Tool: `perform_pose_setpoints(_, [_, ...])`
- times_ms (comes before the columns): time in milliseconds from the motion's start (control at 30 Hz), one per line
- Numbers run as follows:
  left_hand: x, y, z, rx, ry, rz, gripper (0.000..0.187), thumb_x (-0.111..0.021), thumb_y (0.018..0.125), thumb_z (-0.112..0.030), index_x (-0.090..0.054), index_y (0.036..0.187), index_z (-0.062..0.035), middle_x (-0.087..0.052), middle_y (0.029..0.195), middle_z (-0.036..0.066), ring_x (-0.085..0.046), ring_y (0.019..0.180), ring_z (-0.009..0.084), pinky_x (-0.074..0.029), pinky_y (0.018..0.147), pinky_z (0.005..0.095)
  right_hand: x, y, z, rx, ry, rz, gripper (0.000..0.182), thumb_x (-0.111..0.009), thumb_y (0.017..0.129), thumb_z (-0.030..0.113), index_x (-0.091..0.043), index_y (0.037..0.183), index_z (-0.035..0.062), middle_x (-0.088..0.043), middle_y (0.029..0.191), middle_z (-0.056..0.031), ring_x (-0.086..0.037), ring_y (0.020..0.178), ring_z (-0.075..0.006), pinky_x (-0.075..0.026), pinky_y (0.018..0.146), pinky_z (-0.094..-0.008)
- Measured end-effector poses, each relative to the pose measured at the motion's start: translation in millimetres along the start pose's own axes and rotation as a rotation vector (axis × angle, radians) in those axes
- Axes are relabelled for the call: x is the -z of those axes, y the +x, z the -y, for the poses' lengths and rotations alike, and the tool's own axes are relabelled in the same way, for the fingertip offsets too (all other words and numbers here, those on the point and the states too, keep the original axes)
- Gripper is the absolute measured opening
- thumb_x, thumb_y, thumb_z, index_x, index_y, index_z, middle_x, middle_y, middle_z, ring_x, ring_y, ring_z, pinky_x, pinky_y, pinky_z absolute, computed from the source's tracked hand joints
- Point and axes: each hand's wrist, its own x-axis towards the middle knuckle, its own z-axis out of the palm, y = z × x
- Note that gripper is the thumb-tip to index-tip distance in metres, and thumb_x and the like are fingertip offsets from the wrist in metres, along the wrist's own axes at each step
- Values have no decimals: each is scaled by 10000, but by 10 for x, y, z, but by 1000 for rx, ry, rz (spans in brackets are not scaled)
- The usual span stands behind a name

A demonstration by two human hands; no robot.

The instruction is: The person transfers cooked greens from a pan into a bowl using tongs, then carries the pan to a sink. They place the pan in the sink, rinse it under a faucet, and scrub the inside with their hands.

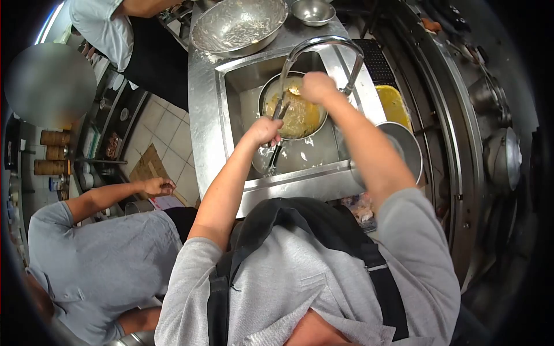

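Note:
A round metal pan (309,124) with yellowish, murky liquid and food bits in it sits in the steel sink (231,98). My left hand (266,131) is closed at the pan's near-left edge, and a black handle (276,155) shows just below it. At the pan's far-right side, my right hand (319,87) is curled with its fingers turned inward. It is slightly blurred, and whatever it holds is hidden. The arched faucet (326,40) reaches over the pan, its spout coming down close to my left hand.
A large food-smeared bowl (239,29) and a smaller bowl (313,11) stand behind the sink. To the right are a metal pot (398,150) and a yellow container (393,106). One person (109,248) is at the left, another (138,52) at upper left.

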Motion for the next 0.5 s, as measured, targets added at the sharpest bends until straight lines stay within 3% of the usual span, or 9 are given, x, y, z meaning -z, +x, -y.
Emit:
perform_pose_setpoints(67, [-41, -64, -50, 1, 138, -53, 327, -532, 948, -280, -586, 979, 41, -626, 620, 93, -558, 426, 166, -426, 414, 330, -445, 61, 174, -165, 254, -45, 365, -674, 851, 365, -748, 989, 36, -726, 1014, -192, -721, 902, -309, -563, 806, -396])
perform_pose_setpoints(133, [-88, -173, -88, -35, 271, -141, 326, -505, 956, -278, -595, 1003, 32, -641, 634, 95, -594, 458, 182, -475, 454, 359, -728, 123, 309, -349, 795, 238, 371, -688, 875, 374, -720, 949, 12, -725, 860, -144, -698, 680, -266, -565, 666, -368])
perform_pose_setpoints(167, [-90, -175, -53, -31, 318, -121, 319, -504, 956, -272, -599, 1011, 28, -641, 637, 98, -589, 449, 181, -479, 460, 359, -1014, 262, 277, -338, 794, 233, 371, -688, 875, 374, -720, 949, 12, -725, 860, -144, -698, 680, -266, -565, 666, -368])
perform_pose_setpoints(200, [-77, -132, 25, -23, 363, -102, 313, -502, 956, -266, -604, 1018, 23, -641, 639, 101, -583, 440, 180, -484, 467, 360, -1375, 425, 205, -345, 1194, 232, 272, -680, 888, 321, -685, 895, 49, -666, 757, -87, -634, 601, -196, -516, 549, -324])
perform_pose_setpoints(233, [-79, -85, 146, -43, 503, -164, 357, -505, 948, -287, -616, 1050, 37, -687, 751, 180, -676, 602, 281, -536, 612, 415, -1584, 511, 158, -349, 1595, 240, 194, -672, 902, 269, -650, 841, 86, -608, 653, -30, -571, 523, -126, -467, 433, -280])
perform_pose_setpoints(267, [-79, -159, 179, -29, 499, -168, 357, -505, 948, -287, -616, 1050, 37, -687, 751, 180, -676, 602, 281, -536, 612, 415, -1479, 504, 143, -446, 1635, 294, 126, -667, 911, 180, -597, 830, 113, -562, 623, 11, -536, 503, -110, -460, 437, -246])
perform_pose_setpoints(333, [-99, -375, 106, -142, 639, -294, 410, -503, 943, -325, -628, 1085, 39, -694, 928, 262, -688, 875, 395, -525, 808, 473, -1346, 453, 128, -565, 1860, 298, 124, -674, 909, 165, -596, 824, 120, -584, 656, 3, -556, 520, -118, -472, 450, -237])
perform_pose_setpoints(367, [-86, -431, -1, -33, 593, -261, 441, -500, 942, -355, -636, 1107, 31, -661, 1058, 299, -613, 1062, 450, -466, 937, 503, -1280, 389, 187, -561, 1859, 302, 124, -674, 909, 165, -596, 824, 120, -584, 656, 3, -556, 520, -118, -472, 450, -237])
perform_pose_setpoints(500, [-10, -428, 4, -24, 634, -295, 442, -501, 944, -354, -629, 1125, 29, -660, 1066, 296, -613, 1063, 447, -467, 939, 505, -1257, 362, 250, -395, 1826, 465, 124, -649, 931, 168, -591, 847, 97, -597, 682, -16, -566, 533, -127, -487, 464, -240])
